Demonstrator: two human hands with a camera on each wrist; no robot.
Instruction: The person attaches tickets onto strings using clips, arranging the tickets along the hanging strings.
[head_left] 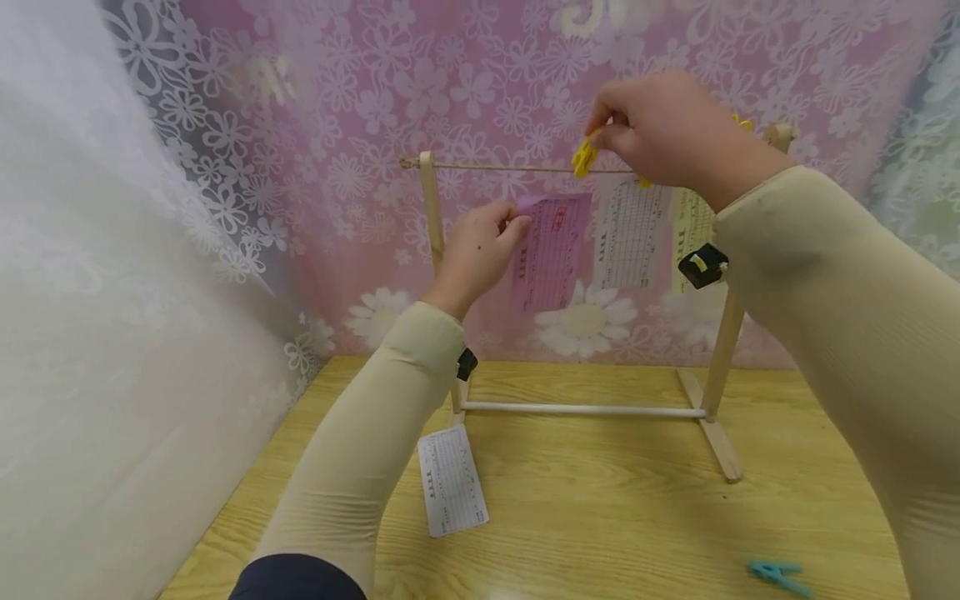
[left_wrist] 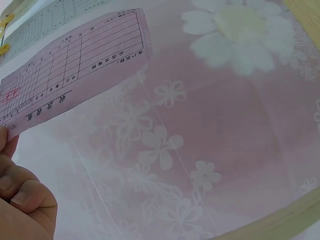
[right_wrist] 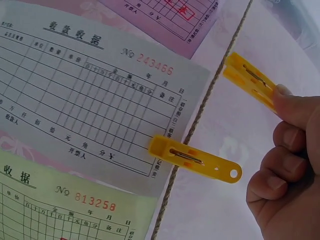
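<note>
My left hand (head_left: 480,250) pinches a pink printed receipt slip (head_left: 555,258) near its upper left corner, just below the rope (head_left: 510,167). Between thumb and fingers of my right hand (head_left: 663,125) is a yellow clothespin (right_wrist: 252,80), its jaw end right at the rope in the right wrist view. To the right of the pink slip hangs a white receipt slip (right_wrist: 100,90), clipped to the rope by another yellow clothespin (right_wrist: 195,159). Beyond it hangs a pale yellow-green slip (right_wrist: 75,205), partly hidden behind my right arm in the head view.
The rope runs between the wooden posts (head_left: 432,208) of a stand with a white lower bar (head_left: 585,409). On the wooden table (head_left: 600,517) lie another white slip (head_left: 453,481) and, at front right, a teal clothespin (head_left: 780,577). A pink floral curtain (head_left: 337,167) hangs behind.
</note>
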